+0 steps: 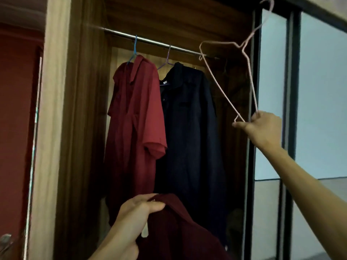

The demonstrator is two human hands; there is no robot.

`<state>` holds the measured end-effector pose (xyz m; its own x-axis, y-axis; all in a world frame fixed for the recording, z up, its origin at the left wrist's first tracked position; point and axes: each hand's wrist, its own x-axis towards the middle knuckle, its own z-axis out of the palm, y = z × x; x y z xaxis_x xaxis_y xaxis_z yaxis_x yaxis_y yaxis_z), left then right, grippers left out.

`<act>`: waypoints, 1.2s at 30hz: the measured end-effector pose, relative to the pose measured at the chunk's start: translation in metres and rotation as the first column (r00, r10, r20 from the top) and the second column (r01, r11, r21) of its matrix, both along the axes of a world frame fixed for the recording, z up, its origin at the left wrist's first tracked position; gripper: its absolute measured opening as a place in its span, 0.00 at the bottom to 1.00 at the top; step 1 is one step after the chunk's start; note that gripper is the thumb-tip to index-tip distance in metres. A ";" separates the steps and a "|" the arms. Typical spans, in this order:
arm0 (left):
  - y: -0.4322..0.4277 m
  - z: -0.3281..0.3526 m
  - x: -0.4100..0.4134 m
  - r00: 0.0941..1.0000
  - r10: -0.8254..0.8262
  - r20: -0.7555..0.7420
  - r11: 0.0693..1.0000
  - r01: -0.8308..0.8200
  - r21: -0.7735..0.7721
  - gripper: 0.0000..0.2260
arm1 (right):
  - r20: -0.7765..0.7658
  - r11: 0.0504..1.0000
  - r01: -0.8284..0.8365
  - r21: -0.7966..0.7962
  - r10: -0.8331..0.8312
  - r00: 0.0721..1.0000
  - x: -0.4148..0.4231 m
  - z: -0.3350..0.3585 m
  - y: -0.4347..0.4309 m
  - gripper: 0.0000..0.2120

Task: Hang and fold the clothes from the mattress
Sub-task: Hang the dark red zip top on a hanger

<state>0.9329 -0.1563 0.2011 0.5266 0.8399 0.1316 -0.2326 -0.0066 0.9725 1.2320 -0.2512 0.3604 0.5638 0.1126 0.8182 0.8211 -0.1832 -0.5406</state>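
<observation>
The left hand (135,209) grips a maroon garment (178,231) by a bunched upper edge, low before the wardrobe opening. The right hand (262,126) pinches one corner of a bare pink hanger (242,47), tilted, hook high by the sliding door frame (255,72). Held so, the hanger may swing and snag that frame or the rail (154,42). Free rail lies right of the dark shirt (189,119), tight against the wardrobe's right edge; more lies left of the red dress (135,109).

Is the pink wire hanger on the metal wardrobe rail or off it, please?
Off it: the right hand pinches a corner of the pink wire hanger, its hook clear of the metal rail.
</observation>
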 end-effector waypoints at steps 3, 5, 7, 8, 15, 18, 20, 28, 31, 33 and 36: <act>-0.019 -0.026 -0.018 0.997 -0.001 -0.075 0.998 -0.003 -0.057 0.11 | -0.094 0.976 -0.186 0.109 0.196 0.976 -0.032 -0.054 -0.037 0.23; -0.027 -0.043 -0.023 0.993 -0.008 -0.120 0.995 -0.003 -0.095 0.12 | -0.152 0.909 -0.354 0.222 0.391 0.908 -0.058 -0.063 -0.065 0.18; -0.037 -0.058 -0.027 0.987 -0.020 -0.159 0.991 -0.001 -0.134 0.11 | -0.209 0.755 -0.544 0.367 0.637 0.742 -0.084 -0.055 -0.095 0.19; -0.044 -0.065 -0.030 0.980 -0.041 -0.195 0.988 0.011 -0.152 0.11 | -0.237 0.666 -0.624 0.408 0.737 0.632 -0.096 -0.052 -0.109 0.17; -0.090 -0.094 -0.057 0.966 -0.033 -0.257 0.955 -0.046 -0.294 0.09 | -0.596 0.477 -0.806 0.350 0.777 0.201 -0.164 -0.147 -0.151 0.18; -0.109 -0.091 -0.075 0.928 -0.238 -0.286 0.895 0.095 -0.436 0.04 | -0.679 0.470 -0.800 0.374 0.726 0.109 -0.167 -0.200 -0.172 0.21; -0.120 -0.094 -0.078 0.906 -0.334 -0.260 0.860 0.180 -0.478 0.09 | -0.702 0.489 -0.794 0.361 0.703 0.114 -0.166 -0.229 -0.193 0.22; -0.148 -0.138 -0.050 0.914 -0.260 -0.311 0.879 0.090 -0.469 0.18 | -0.806 0.622 -0.749 0.230 0.553 0.211 -0.146 -0.323 -0.294 0.22; -0.174 -0.157 -0.034 0.818 -0.364 -0.446 0.883 0.151 -0.445 0.07 | -0.837 0.684 -0.712 0.159 0.475 0.270 -0.133 -0.351 -0.342 0.22; -0.198 -0.176 -0.024 0.714 -0.421 -0.560 0.879 0.170 -0.445 0.05 | -0.858 0.733 -0.675 0.088 0.400 0.322 -0.125 -0.370 -0.377 0.22; -0.224 -0.195 -0.012 0.639 -0.414 -0.648 0.889 0.131 -0.438 0.11 | -0.889 0.781 -0.617 -0.099 0.210 0.408 -0.120 -0.401 -0.428 0.25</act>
<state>0.9206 -0.3799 0.0060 0.5464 0.5543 -0.6278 0.5879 0.2800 0.7589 1.1121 -0.6789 -0.0408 0.7110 0.6880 -0.1458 0.0841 -0.2890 -0.9536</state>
